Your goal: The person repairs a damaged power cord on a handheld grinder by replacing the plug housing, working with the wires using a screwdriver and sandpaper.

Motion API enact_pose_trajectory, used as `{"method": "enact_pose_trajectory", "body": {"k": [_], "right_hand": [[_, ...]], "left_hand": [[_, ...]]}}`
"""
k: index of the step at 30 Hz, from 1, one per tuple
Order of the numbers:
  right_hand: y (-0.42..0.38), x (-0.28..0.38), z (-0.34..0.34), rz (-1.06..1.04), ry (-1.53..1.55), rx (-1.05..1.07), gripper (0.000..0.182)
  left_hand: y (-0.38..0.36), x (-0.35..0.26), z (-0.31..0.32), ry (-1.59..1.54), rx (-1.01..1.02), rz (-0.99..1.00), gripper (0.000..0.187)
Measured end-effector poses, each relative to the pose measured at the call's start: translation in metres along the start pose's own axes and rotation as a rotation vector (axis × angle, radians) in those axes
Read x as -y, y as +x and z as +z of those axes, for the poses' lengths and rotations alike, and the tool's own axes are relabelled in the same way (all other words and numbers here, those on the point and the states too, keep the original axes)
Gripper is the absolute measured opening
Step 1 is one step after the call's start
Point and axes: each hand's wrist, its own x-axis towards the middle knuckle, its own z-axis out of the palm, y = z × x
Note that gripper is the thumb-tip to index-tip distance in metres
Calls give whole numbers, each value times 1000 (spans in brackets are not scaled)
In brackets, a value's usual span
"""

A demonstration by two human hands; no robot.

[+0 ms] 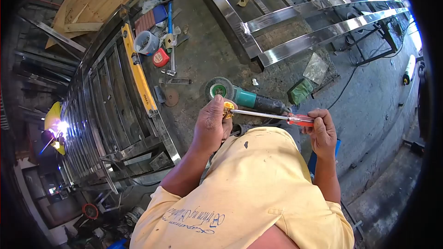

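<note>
My right hand (320, 131) is closed around the red and clear handle of a screwdriver (260, 114). The shaft runs left across my body, and its tip meets a small yellow rounded part (228, 109) pinched in my left hand (213, 122). Fingers partly cover this part, so its exact kind cannot be told. Just beyond both hands an angle grinder (244, 97) with a teal and black body lies on the work surface, its disc facing up.
A yellow spirit level (137, 71) rests along a metal grille at left. Near it are a plastic tub (146, 43), a red tape measure (160, 57) and a hammer (172, 60). A steel frame (295, 44) spans the upper right. Bright welding light (60, 128) glows at far left.
</note>
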Motion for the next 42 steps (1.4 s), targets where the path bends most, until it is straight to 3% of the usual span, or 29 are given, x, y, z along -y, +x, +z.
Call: {"method": "enact_pose_trajectory", "body": {"k": [7,9,16,19,20,23,26,27,28,34,37,40,42], "right_hand": [[5,7,-2,-3,-55,-139,21],[22,-1,-1,40,-248,-184,20],[93,-94,-27,244,-500,-134,23],[109,-122,-17,-9,-837,-25,25],[111,-125,-15,28,-900,-28,27],[110,-98,21,-287,-1477,-42,30],[85,-17,93,-303,-995,193,21],[74,1,109,-221,-825,362,15],[65,9,123,-343,-734,468,15],[57,1,158,-370,-678,506,22],[58,-5,157,-358,-618,540,15],[52,-4,151,123,-232,355,10],[58,4,147,161,-33,302,12]], "left_hand": [[1,-1,-2,-112,2,-30,53],[1,-2,-4,-157,14,-50,54],[-1,-2,-3,-208,54,-50,54],[-1,2,-4,-235,44,-52,54],[-1,2,-4,-239,36,-46,54],[0,0,-5,-272,16,-31,54],[3,-1,-4,-327,-46,-9,53],[4,0,-3,-346,-64,-5,53],[6,2,-5,-354,-45,3,53],[22,10,5,-255,-197,96,52],[21,7,7,-212,-247,154,53],[16,-2,5,-212,-167,253,53],[18,-6,-4,-63,-218,313,53]]}}
